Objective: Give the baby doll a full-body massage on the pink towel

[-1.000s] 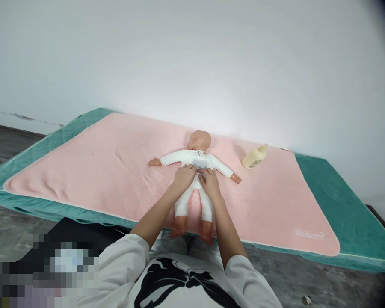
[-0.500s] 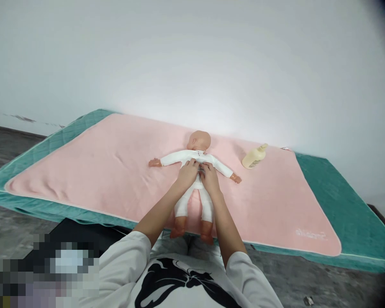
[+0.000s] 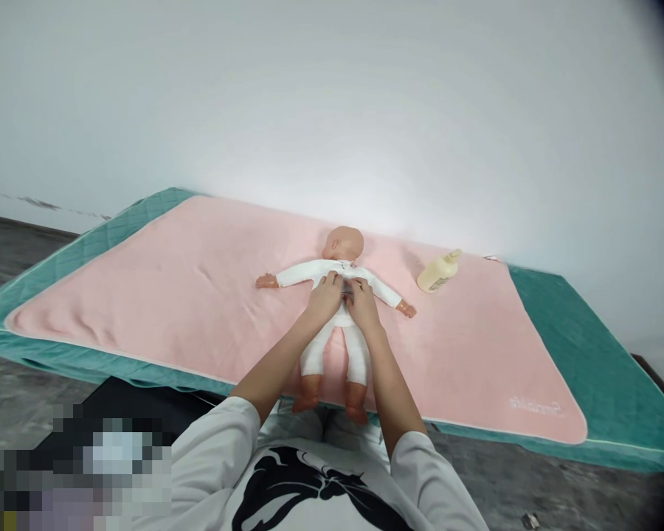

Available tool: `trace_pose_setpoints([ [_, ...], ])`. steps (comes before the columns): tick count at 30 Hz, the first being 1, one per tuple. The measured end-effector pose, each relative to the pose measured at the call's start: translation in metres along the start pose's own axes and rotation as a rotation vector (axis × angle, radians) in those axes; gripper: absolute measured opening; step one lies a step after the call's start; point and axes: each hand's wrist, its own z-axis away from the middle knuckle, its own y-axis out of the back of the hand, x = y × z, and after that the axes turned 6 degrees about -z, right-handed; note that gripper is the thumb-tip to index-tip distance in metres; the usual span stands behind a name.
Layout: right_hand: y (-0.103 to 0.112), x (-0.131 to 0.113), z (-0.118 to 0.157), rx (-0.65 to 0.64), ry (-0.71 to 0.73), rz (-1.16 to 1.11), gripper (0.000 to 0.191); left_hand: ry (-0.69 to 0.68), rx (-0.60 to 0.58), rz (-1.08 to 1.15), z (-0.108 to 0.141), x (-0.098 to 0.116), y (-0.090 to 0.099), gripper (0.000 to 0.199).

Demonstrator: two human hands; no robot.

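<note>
A baby doll (image 3: 347,320) in white cloth lies stretched out, its bald head towards the wall and its feet at the near edge. Its arms are spread to both sides. My left hand (image 3: 326,295) rests on the left of the doll's back or chest; I cannot tell which side is up. Beside it, my right hand (image 3: 362,302) lies on the right of the torso. Both sets of fingers point away from me, laid over the body and slightly bent. A narrow gap separates the hands. A small greyish patch shows there, too unclear to name.
A pink mat (image 3: 160,280) covers much of a green padded mattress (image 3: 597,339). Right of the doll, a cream pump bottle (image 3: 438,271) is on the mat, near the white wall (image 3: 332,110). Something dark stands below at the left, partly blurred out.
My fingers have shifted very slightly on the doll's torso, and the gap between my hands looks a little wider. The doll and the bottle stay put.
</note>
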Motion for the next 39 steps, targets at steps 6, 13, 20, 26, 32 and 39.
trace_pose_setpoints([
  [6,0.001,-0.002,-0.006,-0.049,-0.02,0.013,0.047,-0.014,-0.055,-0.027,-0.004,0.002,0.002,0.032],
  [13,-0.004,-0.001,-0.008,-0.039,-0.05,0.02,0.041,0.006,-0.082,-0.072,-0.004,0.008,0.0,0.033],
  [20,0.0,-0.002,-0.012,-0.035,-0.041,0.056,0.039,0.019,-0.048,-0.134,-0.008,0.011,0.004,0.031],
  [26,-0.003,0.0,-0.02,-0.051,-0.034,0.089,0.037,0.029,-0.036,-0.14,-0.016,0.011,0.001,0.031],
  [32,-0.005,0.003,-0.022,-0.087,-0.061,0.092,0.031,0.035,-0.073,-0.121,-0.017,0.009,-0.002,0.03],
  [39,-0.001,0.003,-0.027,-0.049,-0.079,0.076,0.036,0.002,-0.012,-0.078,-0.024,0.005,0.001,0.028],
])
